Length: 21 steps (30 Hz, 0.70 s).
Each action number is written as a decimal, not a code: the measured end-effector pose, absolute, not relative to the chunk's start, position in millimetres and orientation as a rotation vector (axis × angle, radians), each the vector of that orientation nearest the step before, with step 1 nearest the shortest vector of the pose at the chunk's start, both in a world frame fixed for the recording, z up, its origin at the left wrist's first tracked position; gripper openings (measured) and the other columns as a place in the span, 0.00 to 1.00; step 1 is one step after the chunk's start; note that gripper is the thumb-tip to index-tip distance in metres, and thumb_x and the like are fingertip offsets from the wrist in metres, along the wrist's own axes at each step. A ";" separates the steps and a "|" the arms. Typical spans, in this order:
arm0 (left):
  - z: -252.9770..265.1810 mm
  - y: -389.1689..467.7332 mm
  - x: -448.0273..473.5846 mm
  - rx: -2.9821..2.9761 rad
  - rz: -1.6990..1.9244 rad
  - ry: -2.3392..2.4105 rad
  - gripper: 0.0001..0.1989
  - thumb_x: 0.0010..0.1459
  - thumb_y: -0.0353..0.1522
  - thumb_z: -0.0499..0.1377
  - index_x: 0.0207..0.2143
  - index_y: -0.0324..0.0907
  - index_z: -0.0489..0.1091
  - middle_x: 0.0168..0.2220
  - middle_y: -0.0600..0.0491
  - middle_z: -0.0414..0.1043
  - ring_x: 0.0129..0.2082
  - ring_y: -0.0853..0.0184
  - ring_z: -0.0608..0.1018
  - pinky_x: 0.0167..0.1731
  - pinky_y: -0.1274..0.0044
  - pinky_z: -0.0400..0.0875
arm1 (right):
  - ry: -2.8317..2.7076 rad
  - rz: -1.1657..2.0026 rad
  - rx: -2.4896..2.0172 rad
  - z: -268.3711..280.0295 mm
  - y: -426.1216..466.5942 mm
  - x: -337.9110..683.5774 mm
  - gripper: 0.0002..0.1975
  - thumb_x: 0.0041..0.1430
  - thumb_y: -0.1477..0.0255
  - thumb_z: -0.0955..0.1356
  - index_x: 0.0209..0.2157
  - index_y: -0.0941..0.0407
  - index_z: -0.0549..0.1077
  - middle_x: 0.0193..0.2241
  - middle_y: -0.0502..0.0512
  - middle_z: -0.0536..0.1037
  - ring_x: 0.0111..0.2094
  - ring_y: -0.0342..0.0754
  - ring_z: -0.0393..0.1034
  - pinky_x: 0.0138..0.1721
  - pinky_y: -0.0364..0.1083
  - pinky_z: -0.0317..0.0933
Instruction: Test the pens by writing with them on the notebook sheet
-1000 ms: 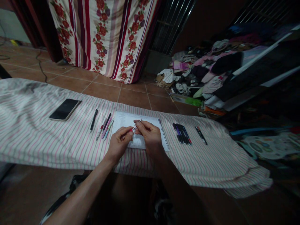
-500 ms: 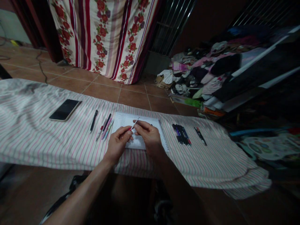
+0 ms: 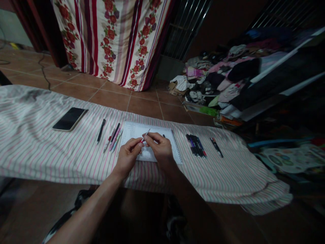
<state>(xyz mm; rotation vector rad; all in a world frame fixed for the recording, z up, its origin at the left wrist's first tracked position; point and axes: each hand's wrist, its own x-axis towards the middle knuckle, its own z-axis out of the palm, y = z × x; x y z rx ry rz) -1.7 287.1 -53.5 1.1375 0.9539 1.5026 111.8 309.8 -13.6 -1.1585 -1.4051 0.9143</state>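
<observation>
Both hands meet over an open spiral notebook point(image 3: 132, 128). My left hand point(image 3: 128, 156) is closed, its thumb and fingers pinching the red part of a slim pen point(image 3: 146, 133). The pen slants up to the right, and its pale, thin end sticks out above the fingers. My right hand point(image 3: 161, 147) is also closed, with thumb and fingertips around the middle of the same pen. Fingers hide part of its barrel. Just beyond the right hand, a small dark object point(image 3: 164, 136) lies on the page, mostly hidden.
Left of the notebook lie several pens point(image 3: 115, 138), a black pen point(image 3: 101, 131) and a phone point(image 3: 69, 119). To the right are a row of dark pens point(image 3: 196, 145) and a separate pen pair point(image 3: 216, 147). A striped cloth point(image 3: 81, 152) covers the table.
My right fingers have shifted slightly left and down along the pen, closer to my left hand. More of the pen's thin end shows. The things on the table have stayed put.
</observation>
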 end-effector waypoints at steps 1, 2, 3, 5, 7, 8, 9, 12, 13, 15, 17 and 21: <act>-54.1 287.1 -1.4 1.144 1.504 0.955 0.10 0.51 0.32 0.58 0.37 0.40 0.73 0.23 0.58 0.63 0.24 0.74 0.67 0.27 0.80 0.60 | -1.408 0.905 -1.157 -13.8 309.7 112.2 0.08 0.46 0.67 0.68 0.26 0.57 0.75 0.26 0.51 0.73 0.24 0.41 0.67 0.27 0.41 0.64; -54.3 287.2 -1.0 1.145 1.503 0.959 0.10 0.51 0.32 0.58 0.37 0.40 0.73 0.23 0.58 0.63 0.24 0.74 0.67 0.26 0.80 0.60 | -1.407 0.897 -1.157 -14.2 309.6 112.5 0.08 0.47 0.67 0.68 0.26 0.57 0.75 0.26 0.51 0.73 0.25 0.41 0.67 0.27 0.41 0.65; -54.4 287.3 -0.5 1.141 1.501 0.963 0.10 0.51 0.32 0.58 0.37 0.40 0.73 0.23 0.58 0.63 0.24 0.74 0.66 0.26 0.80 0.60 | -1.410 0.890 -1.155 -14.7 309.4 112.8 0.08 0.47 0.66 0.68 0.26 0.57 0.75 0.26 0.51 0.73 0.25 0.41 0.67 0.27 0.41 0.65; -54.6 287.6 0.8 1.124 1.501 0.973 0.10 0.51 0.32 0.58 0.36 0.39 0.73 0.23 0.58 0.63 0.23 0.74 0.66 0.26 0.80 0.60 | -1.431 0.877 -1.151 -16.2 308.6 113.1 0.09 0.47 0.66 0.68 0.26 0.57 0.74 0.26 0.50 0.72 0.26 0.42 0.68 0.27 0.41 0.66; -55.2 287.9 1.8 1.108 1.498 0.982 0.10 0.50 0.32 0.58 0.36 0.39 0.73 0.22 0.58 0.64 0.23 0.74 0.66 0.26 0.80 0.60 | -1.434 0.865 -1.159 -17.7 307.2 112.8 0.09 0.48 0.65 0.68 0.26 0.57 0.74 0.26 0.50 0.72 0.27 0.43 0.68 0.27 0.41 0.67; -55.5 288.0 2.2 1.104 1.494 0.985 0.09 0.50 0.32 0.59 0.35 0.39 0.73 0.22 0.58 0.64 0.22 0.74 0.66 0.25 0.80 0.60 | -1.430 0.857 -1.164 -18.3 306.3 112.5 0.09 0.48 0.65 0.67 0.26 0.57 0.74 0.26 0.50 0.71 0.28 0.43 0.68 0.27 0.41 0.67; -55.9 288.0 2.5 1.103 1.489 0.986 0.09 0.50 0.32 0.59 0.35 0.38 0.73 0.22 0.58 0.64 0.22 0.74 0.66 0.25 0.80 0.60 | -1.426 0.843 -1.168 -18.6 305.5 112.1 0.09 0.48 0.65 0.67 0.25 0.57 0.74 0.26 0.50 0.71 0.28 0.43 0.68 0.27 0.41 0.68; -56.2 287.7 3.3 1.106 1.482 0.984 0.09 0.50 0.32 0.59 0.34 0.39 0.73 0.21 0.58 0.63 0.22 0.74 0.66 0.24 0.80 0.60 | -1.415 0.821 -1.163 -18.2 303.4 111.4 0.08 0.48 0.66 0.67 0.25 0.57 0.74 0.25 0.50 0.71 0.27 0.43 0.68 0.27 0.41 0.68; -56.0 287.5 3.7 1.106 1.487 0.980 0.09 0.50 0.32 0.59 0.34 0.39 0.73 0.21 0.58 0.64 0.22 0.74 0.66 0.25 0.80 0.60 | -1.408 0.824 -1.159 -17.6 303.0 111.5 0.08 0.48 0.66 0.67 0.25 0.57 0.74 0.25 0.50 0.71 0.27 0.43 0.67 0.26 0.41 0.68; -55.3 287.2 4.7 1.096 1.495 0.972 0.09 0.49 0.32 0.59 0.34 0.39 0.73 0.22 0.58 0.64 0.22 0.74 0.67 0.25 0.80 0.60 | -1.403 0.821 -1.156 -16.4 302.4 111.8 0.08 0.49 0.66 0.67 0.25 0.56 0.74 0.26 0.50 0.71 0.27 0.43 0.67 0.25 0.41 0.68; -54.0 286.7 5.9 1.080 1.495 0.971 0.09 0.49 0.31 0.60 0.34 0.39 0.73 0.21 0.58 0.64 0.22 0.74 0.67 0.25 0.80 0.61 | -1.424 0.781 -1.163 -15.7 302.0 112.3 0.07 0.49 0.68 0.66 0.24 0.56 0.73 0.25 0.50 0.71 0.27 0.43 0.68 0.26 0.41 0.67; -49.4 285.3 6.7 1.068 1.465 0.999 0.09 0.48 0.32 0.60 0.33 0.38 0.73 0.21 0.58 0.64 0.21 0.75 0.66 0.24 0.81 0.61 | -1.448 0.752 -1.158 -18.4 302.3 113.0 0.07 0.49 0.69 0.66 0.24 0.56 0.73 0.25 0.50 0.70 0.27 0.42 0.67 0.25 0.40 0.65</act>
